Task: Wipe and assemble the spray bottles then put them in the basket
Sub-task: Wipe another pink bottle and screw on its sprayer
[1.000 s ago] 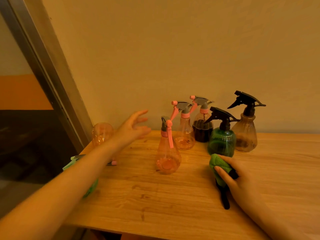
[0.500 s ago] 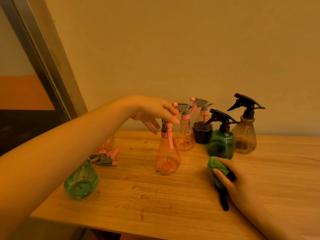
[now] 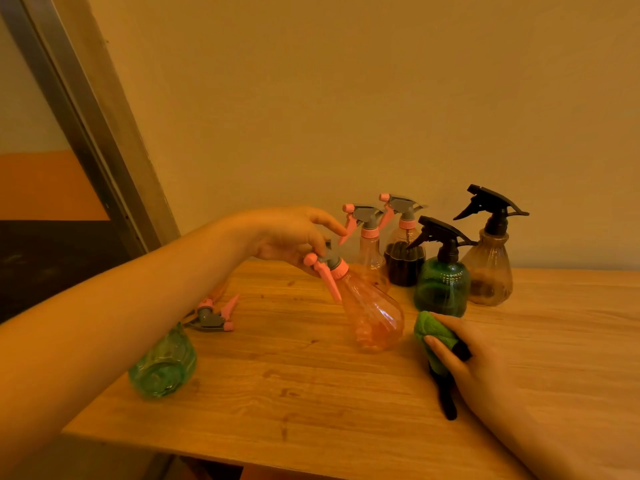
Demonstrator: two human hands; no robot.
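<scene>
Your left hand [image 3: 294, 237] pinches the pink bottle [image 3: 367, 313] by its sprayer neck, tilted, base near the worktop [image 3: 311, 393]. Keep that grip firm and bring it toward your right hand [image 3: 474, 362], clutching the green cloth [image 3: 433, 332].

Glossy clear plastic is seen in the orange bottle [image 3: 372, 313]; beneath the hands, matt grained wood table [image 3: 311, 393]; soft green cloth [image 3: 433, 332].
</scene>
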